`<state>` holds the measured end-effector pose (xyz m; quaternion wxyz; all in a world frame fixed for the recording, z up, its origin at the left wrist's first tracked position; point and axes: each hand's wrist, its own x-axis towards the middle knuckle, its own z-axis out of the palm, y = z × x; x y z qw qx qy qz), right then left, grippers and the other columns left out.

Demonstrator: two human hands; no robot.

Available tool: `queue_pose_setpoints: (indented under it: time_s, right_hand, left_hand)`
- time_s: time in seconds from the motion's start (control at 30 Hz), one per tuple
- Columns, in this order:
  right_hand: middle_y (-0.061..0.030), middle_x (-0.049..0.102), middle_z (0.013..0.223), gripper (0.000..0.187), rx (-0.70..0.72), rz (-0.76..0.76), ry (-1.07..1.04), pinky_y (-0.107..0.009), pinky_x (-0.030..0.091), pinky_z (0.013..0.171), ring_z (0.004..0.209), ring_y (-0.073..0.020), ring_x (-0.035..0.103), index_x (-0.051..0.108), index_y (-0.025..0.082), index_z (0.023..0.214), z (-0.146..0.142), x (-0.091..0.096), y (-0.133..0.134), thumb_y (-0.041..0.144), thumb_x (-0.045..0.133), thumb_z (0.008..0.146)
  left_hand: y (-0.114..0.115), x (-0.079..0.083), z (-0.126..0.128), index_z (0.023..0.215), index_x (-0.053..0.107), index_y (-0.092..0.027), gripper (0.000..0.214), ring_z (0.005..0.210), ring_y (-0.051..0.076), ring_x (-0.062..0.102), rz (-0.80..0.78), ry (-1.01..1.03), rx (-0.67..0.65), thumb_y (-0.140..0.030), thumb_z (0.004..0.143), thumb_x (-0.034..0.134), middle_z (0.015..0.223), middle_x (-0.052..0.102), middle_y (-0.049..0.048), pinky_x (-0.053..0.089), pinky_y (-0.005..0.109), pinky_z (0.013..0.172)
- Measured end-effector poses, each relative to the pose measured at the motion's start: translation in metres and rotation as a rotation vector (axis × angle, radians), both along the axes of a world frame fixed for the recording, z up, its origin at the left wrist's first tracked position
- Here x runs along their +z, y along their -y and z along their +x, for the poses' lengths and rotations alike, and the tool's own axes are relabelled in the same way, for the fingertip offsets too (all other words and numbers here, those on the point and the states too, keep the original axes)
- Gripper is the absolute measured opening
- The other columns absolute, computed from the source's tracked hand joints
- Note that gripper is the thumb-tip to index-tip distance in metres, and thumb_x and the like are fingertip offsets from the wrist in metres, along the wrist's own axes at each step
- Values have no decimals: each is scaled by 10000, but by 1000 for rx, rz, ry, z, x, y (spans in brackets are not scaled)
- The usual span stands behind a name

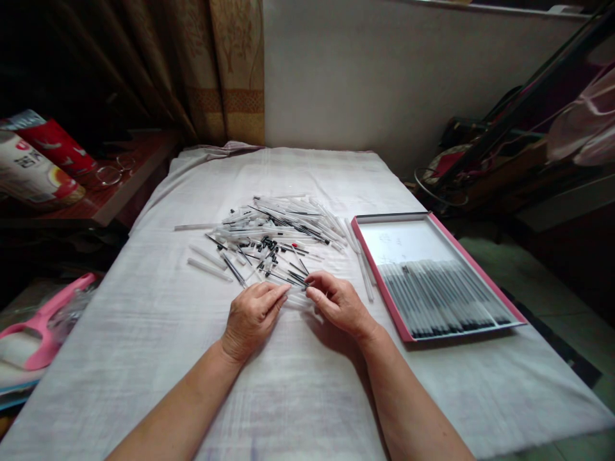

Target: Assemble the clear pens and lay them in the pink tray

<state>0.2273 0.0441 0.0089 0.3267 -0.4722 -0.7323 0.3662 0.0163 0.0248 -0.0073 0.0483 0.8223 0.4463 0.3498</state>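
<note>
Head view: right hand (pixel 339 304) pinched narrow on a clear pen barrel (pixel 298 297), just in front of the loose pile of pen parts (pixel 273 234) on the cloth-covered counter (pixel 192 371). Left hand (pixel 252 317) lies near flat, tips at the barrel's other end; whether it grips I cannot tell. Risk, judged: the smooth barrel slips and rolls into the lookalike pile; a right wrist sweep could jog the pen tray (pixel 378 276)

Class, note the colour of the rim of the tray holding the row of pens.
Pink. The tray shows best in the head view.
</note>
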Motion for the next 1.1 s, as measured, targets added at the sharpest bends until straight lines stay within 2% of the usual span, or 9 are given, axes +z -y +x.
queue_pose_setpoints:
  time_s: [0.13,0.43,0.53,0.63,0.77,0.87,0.93,1.03,1.1]
  right_hand:
    - [-2,652,731,108,4,24,-10,-241,436,657,677,-129,589,633,190,869,-1,-1,0,241,537,870]
    - [0,655,669,189,-38,23,-28,-233,430,625,626,-120,587,621,192,743,-5,-1,0,262,520,887]
    - [-14,683,741,163,-34,7,-43,-238,447,633,643,-125,596,655,186,887,-6,-3,1,292,531,886]
    - [-35,721,830,266,-6,-18,-24,-252,468,647,656,-135,615,658,187,1076,-9,-6,2,318,592,855]
    - [-56,746,840,168,-13,52,6,-282,477,711,738,-170,651,724,196,931,-8,-7,0,273,612,831]
    - [-34,719,751,147,-70,62,-26,-260,458,645,662,-150,616,722,189,857,2,-4,-4,260,598,824]
    - [-15,681,694,146,-129,43,-75,-245,434,599,611,-132,578,710,182,817,10,-3,-8,267,592,809]
    - [-1,636,649,163,-238,-60,-239,-240,412,542,549,-118,538,685,172,795,19,-4,-14,306,601,756]
    - [2,631,640,194,-299,-157,-384,-238,412,516,524,-116,537,666,170,805,20,-4,-17,329,614,707]
  left_hand:
    - [0,-1,0,1121,671,-197,237,820,169,644,2,-3,4,-237,931,535,907,714,54,516,283,758]
    - [0,0,0,1121,673,-211,237,810,167,644,9,-1,10,-240,936,528,900,715,49,507,277,748]
    - [0,0,1,1116,669,-205,232,820,173,640,3,-15,14,-243,934,530,906,714,51,501,283,756]
    - [0,-1,3,1116,663,-199,231,828,181,638,19,-48,8,-235,934,525,915,715,55,495,292,757]
    - [-1,0,0,1146,640,-186,257,895,202,649,49,-98,14,-285,935,530,990,723,74,485,323,799]
    - [-8,9,-13,1155,636,-192,288,960,221,648,54,-145,37,-341,936,524,1043,721,82,466,351,850]
    - [-19,21,-23,1107,662,-197,284,977,228,649,35,-150,114,-365,940,506,1044,722,85,461,351,860]
    - [-46,40,-31,968,704,-199,290,908,229,661,-79,-211,255,-377,938,477,971,731,79,469,333,821]
    - [-66,51,-28,952,709,-199,291,929,243,659,-193,-315,361,-374,925,478,977,731,80,469,330,805]
